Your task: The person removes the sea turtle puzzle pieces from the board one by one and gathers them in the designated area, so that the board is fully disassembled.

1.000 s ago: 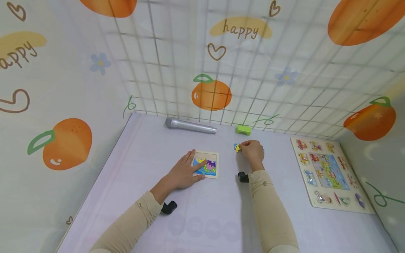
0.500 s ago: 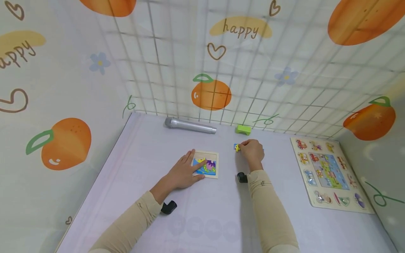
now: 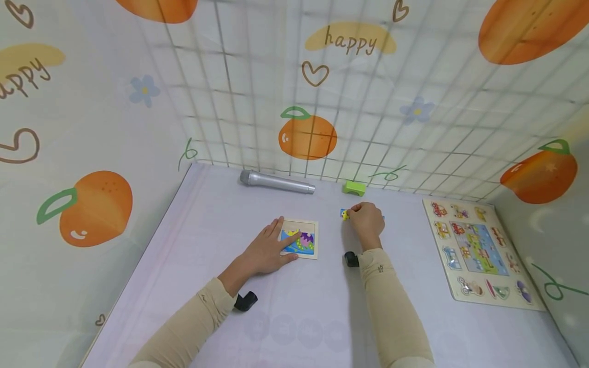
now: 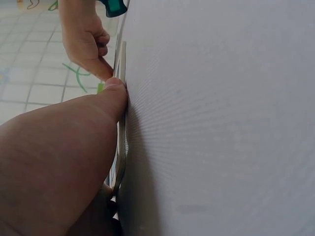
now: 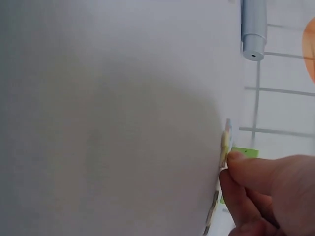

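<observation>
My left hand (image 3: 266, 254) lies with spread, straight fingers across a small square wooden puzzle tray (image 3: 299, 226), one finger over its blue, purple and yellow picture. The tray's upper strip shows bare wood. In the left wrist view the thumb (image 4: 114, 93) rests at the tray's edge. To the right, my right hand (image 3: 368, 223) pinches a blue-and-yellow puzzle piece (image 3: 344, 215) between thumb and finger, close over the table. The right wrist view shows that piece (image 5: 226, 142) edge-on, and a second thin piece (image 5: 212, 210) beside the fingers. Most of the second piece is hidden behind the hand in the head view.
A grey toy microphone (image 3: 278, 182) lies along the back wall, left of a green arched block (image 3: 354, 189). At the right stands a large wooden picture puzzle board (image 3: 442, 260), flat on the white table (image 3: 294, 296). Printed cloth walls (image 3: 257, 128) enclose the back and sides.
The left hand stays on the tray. The right hand keeps its pinch on the piece, while its wrist has shifted very slightly left.
</observation>
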A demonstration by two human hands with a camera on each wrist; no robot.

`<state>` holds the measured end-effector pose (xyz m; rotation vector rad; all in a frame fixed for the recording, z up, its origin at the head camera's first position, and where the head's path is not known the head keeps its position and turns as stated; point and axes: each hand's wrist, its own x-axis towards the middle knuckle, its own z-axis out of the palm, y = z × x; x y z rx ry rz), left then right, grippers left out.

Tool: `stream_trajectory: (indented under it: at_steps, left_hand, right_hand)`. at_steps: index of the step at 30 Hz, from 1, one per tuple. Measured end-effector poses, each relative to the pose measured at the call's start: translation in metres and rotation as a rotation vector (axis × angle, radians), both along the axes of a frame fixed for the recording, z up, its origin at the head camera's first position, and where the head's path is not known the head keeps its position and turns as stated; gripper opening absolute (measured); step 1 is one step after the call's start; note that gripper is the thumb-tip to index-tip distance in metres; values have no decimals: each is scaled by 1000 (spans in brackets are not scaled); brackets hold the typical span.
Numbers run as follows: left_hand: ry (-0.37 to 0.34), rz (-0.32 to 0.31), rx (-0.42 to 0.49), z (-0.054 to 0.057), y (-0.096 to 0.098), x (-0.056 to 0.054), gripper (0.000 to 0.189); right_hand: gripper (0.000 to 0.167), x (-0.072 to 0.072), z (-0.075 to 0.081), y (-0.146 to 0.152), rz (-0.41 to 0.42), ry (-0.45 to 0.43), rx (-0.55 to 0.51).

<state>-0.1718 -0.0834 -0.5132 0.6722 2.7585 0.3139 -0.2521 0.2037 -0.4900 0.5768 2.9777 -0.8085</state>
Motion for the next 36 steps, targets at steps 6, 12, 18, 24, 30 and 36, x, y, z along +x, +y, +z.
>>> stream_trajectory:
  at_steps: [6,12,18,24,30,36]
  left_hand:
    - [-10,5,4,4,1,1,66]
    - [-11,-4,6,4,1,1,66]
    - [-7,-18,-6,1,1,-1,66]
    - [4,-33,-32,-1,0,-2,66]
    - [22,-46,-16,-2,-1,0,66]
    - [48,-74,-30,-3,-1,-1,67]
  right_hand:
    - [20,3,2,0,-3,31,-27]
    - [22,7,3,-2,-7,48,-94]
    - [23,13,-1,-10,-3,45,-230]
    - [24,20,-2,-23,73,82,-306]
    - [24,32,-7,-36,182,42,-354]
    - [23,44,-12,-45,252,20,-378]
